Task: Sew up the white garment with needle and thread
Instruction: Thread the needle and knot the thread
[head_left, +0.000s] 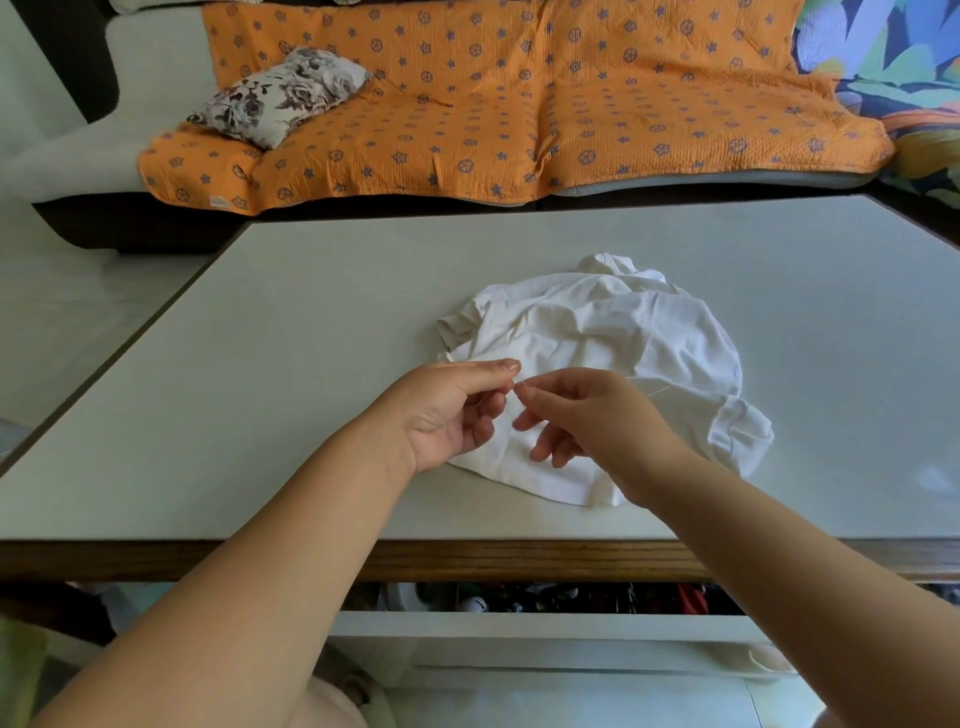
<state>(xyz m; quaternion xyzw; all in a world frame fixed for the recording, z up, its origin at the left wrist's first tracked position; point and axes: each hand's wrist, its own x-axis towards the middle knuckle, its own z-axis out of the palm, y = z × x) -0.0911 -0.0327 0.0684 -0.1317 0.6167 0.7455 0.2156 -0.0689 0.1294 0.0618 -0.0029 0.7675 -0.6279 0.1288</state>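
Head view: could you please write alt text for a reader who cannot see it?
The left hand and right hand pinch a fine thread over a crumpled white garment on a pale table. An orange sofa cover lies behind.

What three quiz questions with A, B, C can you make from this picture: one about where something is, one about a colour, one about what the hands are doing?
1. Where does the white garment lie? A) on the table B) on the sofa C) on the floor
2. What colour is the sofa cover? A) green B) orange C) pink
3. What are the left hand and right hand doing? A) lying flat B) pinching thin thread C) folding the garment
Answers: 1 A, it is crumpled on the pale tabletop; 2 B, it is orange with blue star marks; 3 B, their fingertips meet above the garment, with thread trailing to the right.
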